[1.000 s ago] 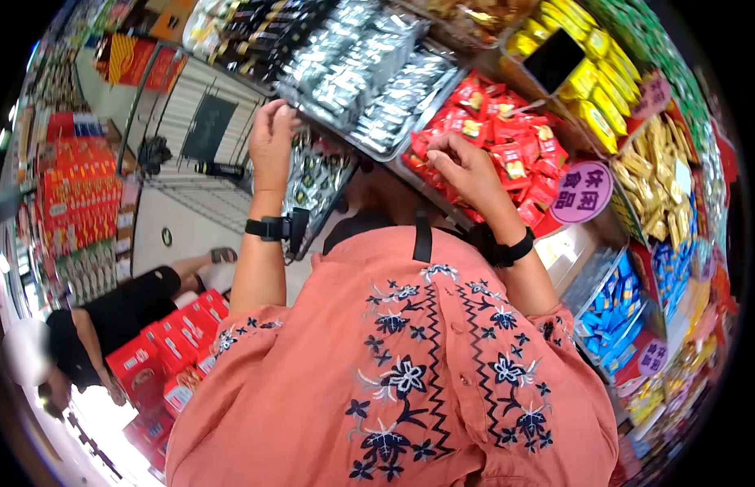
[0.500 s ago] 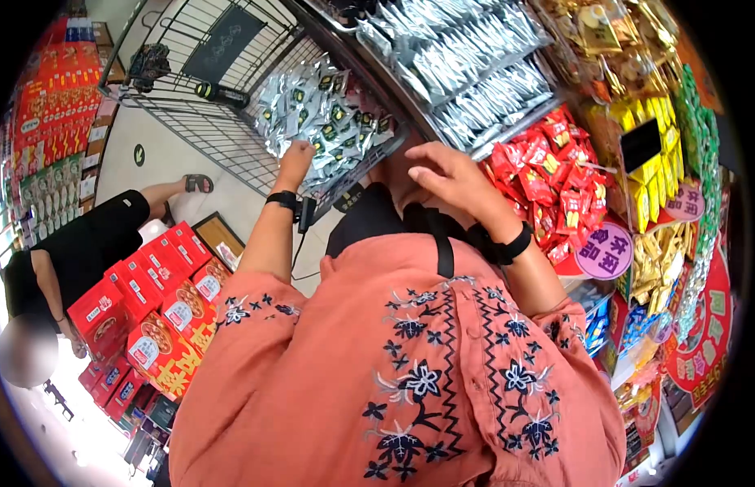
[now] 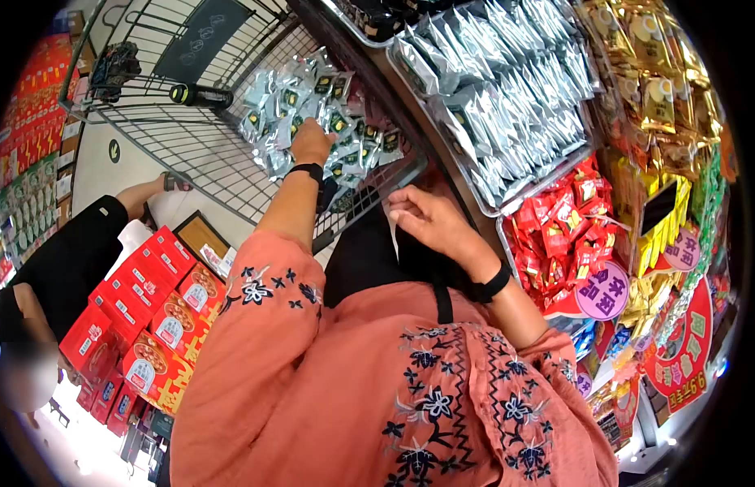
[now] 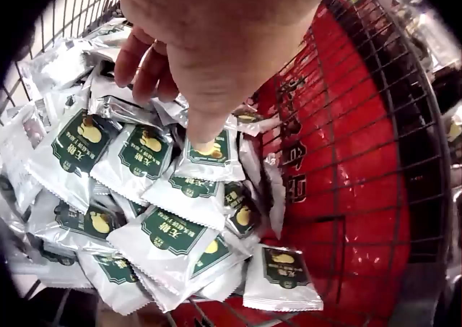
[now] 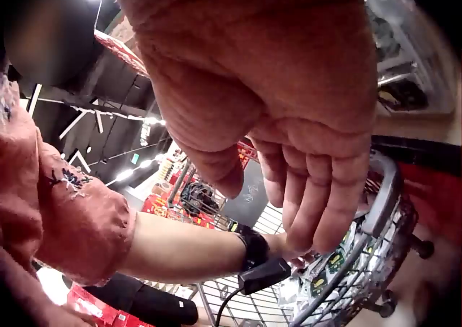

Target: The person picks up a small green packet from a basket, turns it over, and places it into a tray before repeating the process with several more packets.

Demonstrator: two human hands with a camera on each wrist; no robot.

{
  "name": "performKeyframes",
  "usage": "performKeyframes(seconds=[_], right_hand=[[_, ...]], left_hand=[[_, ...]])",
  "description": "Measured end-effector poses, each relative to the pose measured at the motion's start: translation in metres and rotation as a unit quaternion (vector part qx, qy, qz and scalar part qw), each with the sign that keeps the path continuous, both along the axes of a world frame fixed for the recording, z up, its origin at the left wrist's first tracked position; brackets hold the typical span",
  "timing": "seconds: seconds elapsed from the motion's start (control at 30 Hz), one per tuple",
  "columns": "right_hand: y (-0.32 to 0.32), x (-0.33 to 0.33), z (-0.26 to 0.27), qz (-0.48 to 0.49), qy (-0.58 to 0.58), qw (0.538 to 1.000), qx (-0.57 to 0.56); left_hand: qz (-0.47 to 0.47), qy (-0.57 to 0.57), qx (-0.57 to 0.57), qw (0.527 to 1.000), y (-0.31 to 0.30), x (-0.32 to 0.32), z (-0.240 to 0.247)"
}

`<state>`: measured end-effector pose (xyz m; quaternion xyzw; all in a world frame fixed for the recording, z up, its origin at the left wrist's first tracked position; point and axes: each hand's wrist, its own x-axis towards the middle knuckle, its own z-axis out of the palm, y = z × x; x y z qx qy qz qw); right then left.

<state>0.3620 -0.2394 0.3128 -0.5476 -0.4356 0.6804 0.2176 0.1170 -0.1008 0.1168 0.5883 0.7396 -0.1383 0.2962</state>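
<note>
My left hand (image 3: 312, 144) reaches down into a wire shopping cart (image 3: 158, 134), among a heap of small silver snack packets (image 3: 268, 105) with dark green labels. In the left wrist view its thumb rests on one packet (image 4: 220, 169). The other fingers (image 4: 148, 70) reach over the pile, spread apart from the thumb, their tips partly hidden. My right hand (image 3: 434, 223) hangs in front of the body beside the cart's near edge, its fingers loosely bent and nothing in them. The right wrist view shows its palm side, with the left forearm beyond.
Right of the cart stands a tray (image 3: 511, 203) of upright silver packets, then red packets (image 3: 560, 223) and a purple sign (image 3: 602, 290). A black bottle-like object (image 3: 200, 96) lies at the cart's far side. Red boxes (image 3: 126, 304) and a person in black (image 3: 69, 243) are at the left.
The view has swung toward the cart. My left hand has gone down into the packets there. My right hand has come away from the red packets toward the cart's near side.
</note>
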Motion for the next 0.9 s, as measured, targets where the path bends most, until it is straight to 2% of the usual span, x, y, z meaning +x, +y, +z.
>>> performKeyframes(seconds=[0.17, 0.27, 0.5, 0.57, 0.63, 0.67, 0.7, 0.77, 0.8, 0.83, 0.9], right_hand=[[-0.001, -0.006, -0.008, -0.017, -0.024, 1.000, -0.009], [0.000, -0.006, -0.008, -0.016, -0.032, 0.999, -0.019], [0.001, -0.004, -0.008, -0.021, -0.024, 0.999, 0.011], [0.005, -0.001, -0.002, -0.025, -0.019, 0.999, 0.023], [0.008, 0.002, 0.006, -0.031, -0.017, 0.999, 0.030], [0.010, 0.006, 0.009, -0.009, -0.020, 0.999, 0.032], [0.010, 0.009, 0.009, -0.026, 0.017, 0.999, 0.024], [0.014, 0.011, 0.027, -0.047, 0.019, 0.998, 0.029], [0.018, 0.014, 0.038, -0.062, 0.045, 0.997, 0.024], [0.020, 0.015, 0.036, -0.062, 0.066, 0.994, 0.057], [0.023, 0.021, 0.051, -0.103, 0.130, 0.986, 0.020]], left_hand=[[-0.084, 0.048, 0.015, 0.995, 0.000, -0.005, -0.027], [-0.094, 0.024, 0.034, 0.995, -0.005, -0.014, -0.052], [-0.108, -0.096, 0.128, 0.981, -0.027, -0.012, -0.008], [-0.058, -0.204, 0.150, 0.966, -0.031, -0.021, 0.006], [0.020, -0.348, 0.132, 0.928, -0.034, -0.032, 0.026], [0.117, -0.417, 0.066, 0.899, -0.035, -0.038, 0.036], [0.164, -0.464, 0.066, 0.868, -0.037, -0.032, 0.067], [0.251, -0.551, 0.067, 0.793, -0.040, -0.015, 0.151], [0.231, -0.556, 0.075, 0.795, -0.041, -0.015, 0.173], [0.234, -0.578, 0.078, 0.778, -0.043, -0.012, 0.192], [0.237, -0.621, 0.082, 0.743, -0.048, 0.001, 0.228]])
